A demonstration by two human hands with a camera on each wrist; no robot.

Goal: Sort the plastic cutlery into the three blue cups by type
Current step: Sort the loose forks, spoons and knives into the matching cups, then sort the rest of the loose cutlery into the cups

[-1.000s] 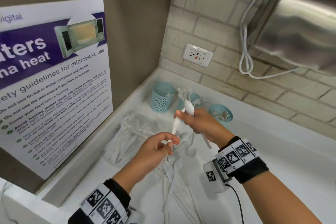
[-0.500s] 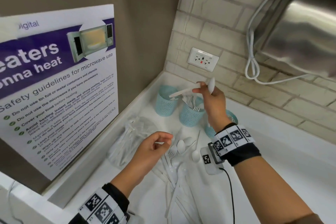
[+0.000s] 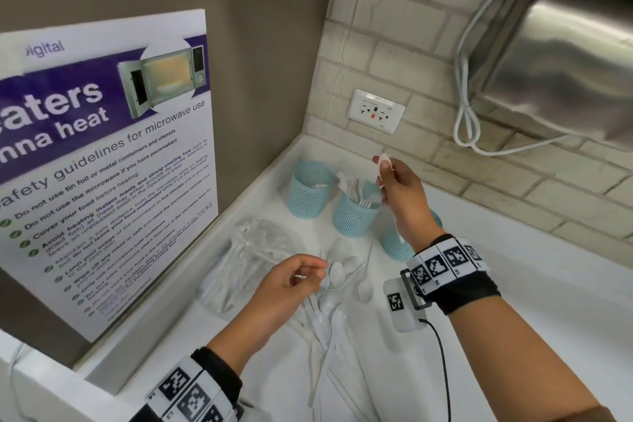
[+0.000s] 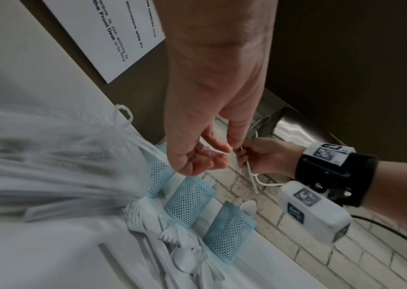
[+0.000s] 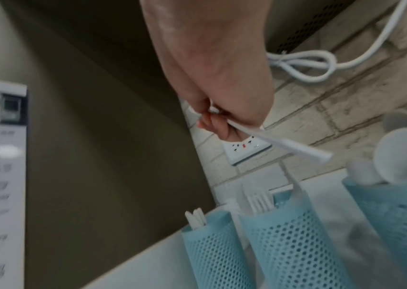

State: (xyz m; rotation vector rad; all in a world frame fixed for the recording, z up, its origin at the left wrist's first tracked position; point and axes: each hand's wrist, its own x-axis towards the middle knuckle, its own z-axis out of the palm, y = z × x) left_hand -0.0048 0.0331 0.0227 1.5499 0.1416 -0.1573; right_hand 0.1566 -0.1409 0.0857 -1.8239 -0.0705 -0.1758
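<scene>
Three blue mesh cups stand in a row at the counter's back corner. The left cup (image 3: 308, 195) holds knives, the middle cup (image 3: 354, 216) forks, and the right cup (image 3: 397, 247), half hidden by my wrist, spoons (image 4: 247, 207). My right hand (image 3: 383, 175) pinches a white spoon (image 3: 383, 161) bowl-up above the middle and right cups, with the handle (image 5: 296, 144) pointing down. My left hand (image 3: 308, 272) hovers over the loose cutlery pile (image 3: 329, 305) with thumb and fingers curled together. A thin white strip shows at its fingertips (image 4: 212, 148); I cannot tell what it is.
A clear bag of more cutlery (image 3: 246, 257) lies left of the pile. A microwave poster (image 3: 102, 164) leans on the left wall. On the brick wall behind are a socket (image 3: 375, 110) and a steel dispenser (image 3: 565, 62) with a looped white cord (image 3: 466, 120).
My hands came apart. The right hand rose back to the cups with two pieces; the long flat one has left it and only the spoon stays. The left hand sank toward the pile.
</scene>
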